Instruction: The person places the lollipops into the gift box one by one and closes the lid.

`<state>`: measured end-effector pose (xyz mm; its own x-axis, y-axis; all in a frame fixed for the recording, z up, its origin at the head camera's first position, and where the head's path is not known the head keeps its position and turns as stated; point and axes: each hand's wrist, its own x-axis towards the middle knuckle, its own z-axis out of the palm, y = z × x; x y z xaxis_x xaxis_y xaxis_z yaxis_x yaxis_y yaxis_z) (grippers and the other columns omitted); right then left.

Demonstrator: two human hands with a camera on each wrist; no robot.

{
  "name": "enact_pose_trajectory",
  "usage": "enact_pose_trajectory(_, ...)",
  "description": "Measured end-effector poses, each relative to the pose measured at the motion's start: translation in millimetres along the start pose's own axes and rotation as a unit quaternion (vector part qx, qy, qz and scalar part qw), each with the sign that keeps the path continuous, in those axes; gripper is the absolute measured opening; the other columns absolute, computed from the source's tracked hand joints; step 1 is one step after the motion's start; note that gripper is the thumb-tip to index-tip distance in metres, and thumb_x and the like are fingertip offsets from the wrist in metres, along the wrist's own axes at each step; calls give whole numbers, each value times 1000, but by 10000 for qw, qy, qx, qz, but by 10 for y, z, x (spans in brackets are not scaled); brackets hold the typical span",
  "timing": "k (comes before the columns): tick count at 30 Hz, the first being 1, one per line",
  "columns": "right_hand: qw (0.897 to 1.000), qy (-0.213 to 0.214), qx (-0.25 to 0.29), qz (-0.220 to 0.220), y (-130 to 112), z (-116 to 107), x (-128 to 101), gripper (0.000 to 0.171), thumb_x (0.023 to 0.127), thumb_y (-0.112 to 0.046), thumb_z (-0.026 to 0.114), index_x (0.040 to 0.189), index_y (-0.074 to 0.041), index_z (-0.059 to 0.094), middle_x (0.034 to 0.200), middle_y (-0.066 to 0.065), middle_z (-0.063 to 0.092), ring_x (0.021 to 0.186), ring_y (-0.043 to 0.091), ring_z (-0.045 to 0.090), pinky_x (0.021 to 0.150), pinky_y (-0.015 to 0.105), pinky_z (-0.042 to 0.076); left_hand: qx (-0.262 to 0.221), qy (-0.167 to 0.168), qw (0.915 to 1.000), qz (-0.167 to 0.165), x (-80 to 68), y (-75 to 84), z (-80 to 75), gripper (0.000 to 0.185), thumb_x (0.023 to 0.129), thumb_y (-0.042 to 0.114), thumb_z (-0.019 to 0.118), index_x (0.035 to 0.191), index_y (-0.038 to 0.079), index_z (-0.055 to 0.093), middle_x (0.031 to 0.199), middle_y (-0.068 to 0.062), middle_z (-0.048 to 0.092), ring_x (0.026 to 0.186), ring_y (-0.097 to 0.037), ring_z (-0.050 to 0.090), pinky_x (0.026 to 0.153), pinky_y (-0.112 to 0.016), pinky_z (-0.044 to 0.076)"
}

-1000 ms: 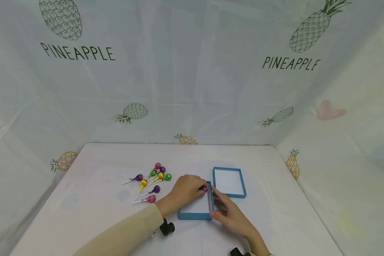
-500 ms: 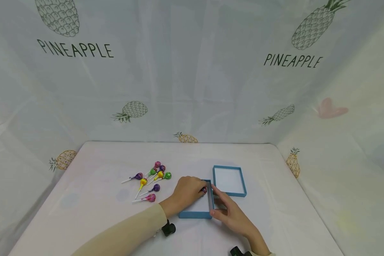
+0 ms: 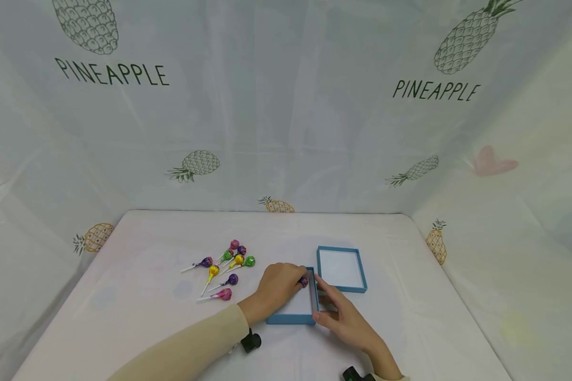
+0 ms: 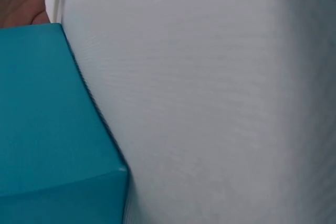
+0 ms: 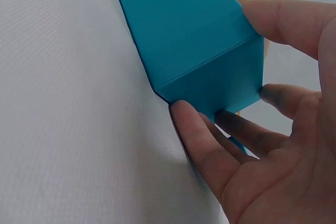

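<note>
My left hand (image 3: 278,286) reaches over a shallow blue box (image 3: 291,319) with a white inside. Its fingertips pinch a dark wrapped lollipop (image 3: 303,281) near the box's far right corner; the stick is hidden by the hand. Along the right wall of the same box, my right hand (image 3: 345,320) grips with thumb and fingers spread. The right wrist view shows the thumb (image 5: 283,19) on one edge of the blue box (image 5: 184,30) and several fingertips on its other edges. In the left wrist view a blue wall of the box (image 4: 52,114) fills the left side.
Several lollipops lie left of the box, among them a pink one (image 3: 225,294), a yellow one (image 3: 213,271) and a green one (image 3: 250,261). A second shallow blue box part (image 3: 366,289) lies behind the right hand on the white-covered table (image 3: 148,296).
The lollipop at the left fingertips has shifted very slightly inside the box and shows a little more. The right hand keeps its place on the wall. The head view has tilted slightly.
</note>
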<state>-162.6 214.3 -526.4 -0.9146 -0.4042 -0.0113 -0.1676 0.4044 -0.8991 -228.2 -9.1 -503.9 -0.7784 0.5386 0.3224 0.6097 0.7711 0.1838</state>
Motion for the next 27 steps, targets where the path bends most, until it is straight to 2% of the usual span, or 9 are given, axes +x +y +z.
enact_pose_trajectory(4, 10000, -15, -4, -15, 1, -8, 3, 80, 103, -26, 72, 169, -28, 28, 166, 18, 38, 140, 41, 53, 103, 38, 55, 197, 41, 9998, -1, 6, 3, -1, 13, 90, 27, 87, 94, 21, 77, 82, 8, 77, 63, -3, 59, 56, -23, 46)
enact_pose_trajectory(7, 10000, -23, 10, -26, -4, -14, 4, 80, 103, -25, 72, 169, -28, 28, 167, 18, 37, 140, 42, 53, 103, 38, 55, 216, 42, 9998, 1, 13, 3, 7, 12, 90, 28, 87, 96, 21, 78, 84, 8, 78, 66, -4, 64, 58, -24, 49)
enact_pose_trajectory(13, 10000, -30, 44, -6, -12, -27, -2, 80, 103, -25, 72, 169, -27, 28, 169, 18, 34, 141, 43, 52, 104, 39, 55, 39, -54, 10000, -16, 28, 10, 36, 18, 91, 25, 86, 108, 22, 81, 95, 7, 81, 83, -10, 76, 70, -27, 59)
enact_pose_trajectory(22, 10000, -40, 54, 74, 1, -20, -9, 80, 103, -26, 72, 169, -28, 27, 171, 18, 31, 143, 44, 49, 106, 41, 54, -251, -26, 9997, 40, 23, -23, 58, 17, 93, 24, 85, 110, 22, 82, 96, 8, 80, 86, -8, 75, 72, -26, 58)
enact_pose_trajectory(27, 10000, -40, 53, 56, -26, -8, -8, 80, 103, -26, 72, 170, -28, 27, 169, 19, 33, 142, 44, 51, 106, 39, 54, -557, 156, 9982, 186, 7, -61, -19, 22, 92, 23, 86, 113, 20, 82, 102, 7, 81, 93, -8, 76, 78, -26, 60)
